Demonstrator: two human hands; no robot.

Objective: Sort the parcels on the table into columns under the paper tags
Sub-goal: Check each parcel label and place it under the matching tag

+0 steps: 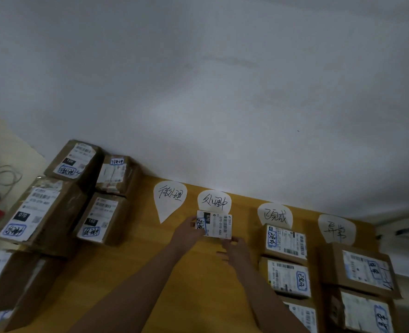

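White-labelled parcel: small, flat-topped, being held just below the second paper tag on the yellow wooden surface.
Left grip: being clenched round the parcel's left edge.
Right grip: being pressed against the near right corner; clasping or not cannot be told.
Tag shape: rounded white paper, handwritten.

The single head view looks forward and down, close over the table against a wall.
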